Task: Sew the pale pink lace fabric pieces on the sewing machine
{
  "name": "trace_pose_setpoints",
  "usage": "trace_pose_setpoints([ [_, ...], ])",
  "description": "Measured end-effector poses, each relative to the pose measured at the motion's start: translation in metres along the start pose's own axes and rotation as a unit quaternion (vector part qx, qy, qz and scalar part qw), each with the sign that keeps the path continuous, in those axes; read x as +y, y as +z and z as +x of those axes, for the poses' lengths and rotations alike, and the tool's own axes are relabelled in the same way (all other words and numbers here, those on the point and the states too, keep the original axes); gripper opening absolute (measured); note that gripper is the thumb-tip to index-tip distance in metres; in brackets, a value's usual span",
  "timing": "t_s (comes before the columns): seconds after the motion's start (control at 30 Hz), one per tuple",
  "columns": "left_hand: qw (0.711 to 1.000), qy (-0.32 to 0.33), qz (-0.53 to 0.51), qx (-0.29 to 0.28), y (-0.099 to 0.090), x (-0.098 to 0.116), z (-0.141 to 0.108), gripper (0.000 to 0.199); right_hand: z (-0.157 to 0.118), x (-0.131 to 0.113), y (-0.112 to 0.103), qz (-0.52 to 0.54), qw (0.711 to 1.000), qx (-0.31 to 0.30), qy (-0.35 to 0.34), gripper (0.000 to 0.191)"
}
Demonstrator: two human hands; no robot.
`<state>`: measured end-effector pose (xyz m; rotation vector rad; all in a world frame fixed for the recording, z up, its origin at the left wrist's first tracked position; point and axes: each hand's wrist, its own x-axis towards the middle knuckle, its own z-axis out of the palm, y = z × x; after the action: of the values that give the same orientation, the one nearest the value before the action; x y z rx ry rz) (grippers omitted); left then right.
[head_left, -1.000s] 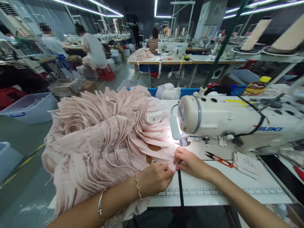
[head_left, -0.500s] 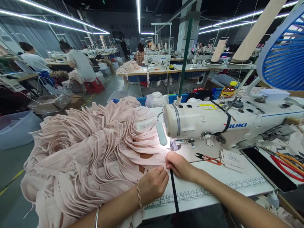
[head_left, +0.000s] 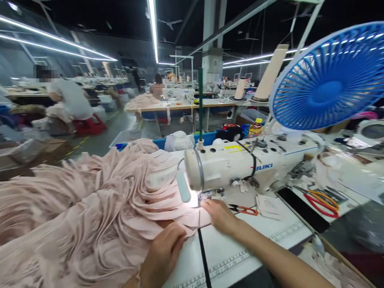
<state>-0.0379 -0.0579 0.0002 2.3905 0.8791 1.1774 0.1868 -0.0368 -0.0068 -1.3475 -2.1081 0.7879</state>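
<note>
Pale pink fabric [head_left: 192,218] lies under the lit needle area of a white sewing machine [head_left: 222,166]. At its near edge, my left hand [head_left: 165,252] is closed, with thumb and fingers pinching the cloth. My right hand [head_left: 220,216] is also closed on the fabric, its fingertips close beside the presser foot [head_left: 202,197]; the exact grip is partly hidden. From the needle area leftward, the cloth runs into a large heap of pink lace-trimmed pieces [head_left: 99,212]. A gap of bare table shows between my hands.
Orange-handled thread snips [head_left: 244,210], paper tags [head_left: 268,206], a black phone [head_left: 303,210] and red-handled scissors [head_left: 321,206] lie to the right. A blue fan [head_left: 328,92] stands over the machine. Thread cones [head_left: 240,89] stand behind. A seated person [head_left: 70,98] is at far left.
My view has turned right, bringing more of the fan and right-hand table into sight. My left hand has moved apart from my right hand, which stays by the presser foot.
</note>
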Motion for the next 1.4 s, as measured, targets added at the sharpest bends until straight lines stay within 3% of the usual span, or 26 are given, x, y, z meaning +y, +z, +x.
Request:
trace_pose_setpoints([
  [0.07,0.987,-0.132,-0.088,-0.013,-0.003,-0.005,0.003,0.027,-0.003,-0.009,0.005,0.001,0.999,0.019,0.026,0.007],
  [0.13,0.948,-0.264,-0.174,-0.036,-0.005,-0.007,0.006,0.035,-0.004,-0.02,0.016,0.029,0.999,0.012,0.024,0.008],
  [0.23,0.903,-0.349,-0.248,-0.043,-0.007,-0.006,0.011,0.046,-0.003,-0.031,0.029,0.074,0.997,0.03,0.008,0.026],
  [0.37,0.892,-0.374,-0.25,-0.054,-0.005,-0.001,0.017,0.047,-0.001,-0.033,0.032,0.099,0.994,0.047,0.008,0.022],
  [0.53,0.915,-0.359,-0.176,-0.065,0.0,0.004,0.018,0.041,-0.006,-0.036,0.032,0.119,0.992,0.045,0.006,0.03],
  [0.77,0.891,-0.408,-0.188,-0.063,0.003,-0.001,0.015,0.048,-0.006,-0.038,0.025,0.105,0.994,0.022,0.012,0.021],
  [0.97,0.887,-0.403,-0.218,-0.064,0.003,0.003,0.015,0.048,-0.006,-0.043,0.027,0.056,0.996,0.065,0.019,0.023],
  [1.13,0.883,-0.406,-0.228,-0.053,0.004,0.001,0.015,0.048,-0.014,-0.036,0.03,0.011,0.991,0.125,-0.043,0.01],
  [1.23,0.879,-0.411,-0.238,-0.045,0.005,0.001,0.016,0.047,-0.017,-0.036,0.032,-0.06,0.97,0.192,-0.139,0.007],
  [1.33,0.878,-0.414,-0.237,-0.035,0.007,0.001,0.015,0.047,-0.015,-0.041,0.033,-0.117,0.942,0.215,-0.231,0.008],
  [1.4,0.877,-0.418,-0.236,-0.038,0.009,0.001,0.013,0.045,-0.013,-0.043,0.035,-0.133,0.931,0.224,-0.256,0.01],
])
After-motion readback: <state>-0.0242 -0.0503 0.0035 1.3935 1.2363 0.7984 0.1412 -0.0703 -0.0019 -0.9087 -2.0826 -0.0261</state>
